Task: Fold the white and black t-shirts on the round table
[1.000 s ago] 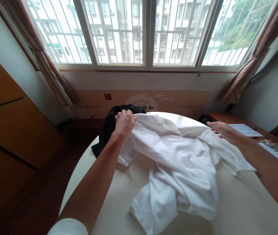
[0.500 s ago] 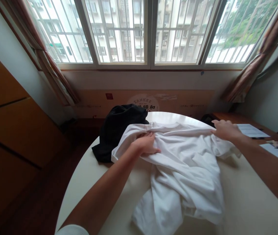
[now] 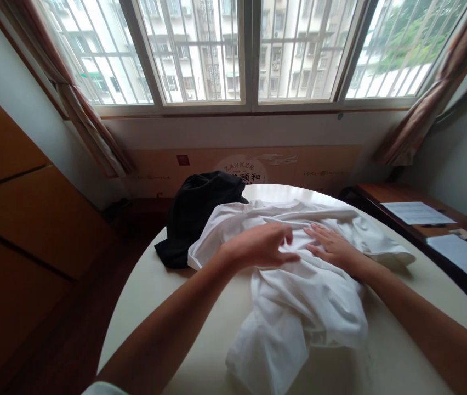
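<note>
A rumpled white T-shirt is spread over the round table, its lower part bunched and twisted toward me. My left hand is over the middle of the shirt, thumb and fingers apart, holding nothing. Flat on the cloth just to the right lies my right hand, fingers stretched out and pointing left. A small gap separates the two hands. Behind the shirt's left sleeve sits a heap of black cloth, partly covered by the white fabric.
To the right stands a brown wooden desk with printed sheets and a dark pen on it. A barred window with tied curtains is ahead. An orange-brown cabinet stands at the left.
My right hand has let go of the shirt's right shoulder and come inward to its middle. My left hand has shifted right, off the left sleeve area. The right sleeve lies flatter.
</note>
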{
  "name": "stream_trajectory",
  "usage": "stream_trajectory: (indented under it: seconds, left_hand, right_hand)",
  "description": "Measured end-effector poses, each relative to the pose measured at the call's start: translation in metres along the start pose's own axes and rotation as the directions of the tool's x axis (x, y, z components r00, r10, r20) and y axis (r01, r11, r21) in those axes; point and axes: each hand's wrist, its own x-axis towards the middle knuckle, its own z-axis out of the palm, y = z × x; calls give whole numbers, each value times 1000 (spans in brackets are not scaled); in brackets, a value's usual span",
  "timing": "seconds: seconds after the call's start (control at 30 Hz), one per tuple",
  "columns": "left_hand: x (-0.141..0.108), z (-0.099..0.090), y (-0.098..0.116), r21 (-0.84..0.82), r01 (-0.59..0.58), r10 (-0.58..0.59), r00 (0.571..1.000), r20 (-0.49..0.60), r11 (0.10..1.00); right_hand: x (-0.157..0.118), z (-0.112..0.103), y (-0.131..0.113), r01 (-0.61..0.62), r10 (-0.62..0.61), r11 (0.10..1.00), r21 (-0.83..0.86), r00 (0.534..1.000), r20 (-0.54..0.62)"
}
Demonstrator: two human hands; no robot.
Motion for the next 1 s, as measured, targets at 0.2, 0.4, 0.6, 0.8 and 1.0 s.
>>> stream_trajectory:
  seconds: [0.2, 0.4, 0.6, 0.8, 1.0]
  left_hand:
    - [-47, 29, 61, -88, -279, 287, 841, 459, 956]
    - [-64, 58, 35, 6, -203, 199, 965, 173, 979]
    - [-58, 32, 7, -634, -95, -129, 946, -298, 767]
    - [-51, 26, -4, -940, -222, -611, 716, -338, 259]
    - [-48, 37, -9, -971, -190, -626, 742, -241, 147]
  right_hand:
    - [8, 1, 1, 73, -13, 983, 170, 944, -330]
    - [-3, -19, -6, 63, 56, 976, 210, 854, -517]
    - [-33, -65, -57, 193, 20, 946, 261, 767, -641]
    - [-81, -100, -130, 497, -328, 852, 161, 749, -575]
    - [-72, -60, -150, 386, -420, 907, -168, 851, -315]
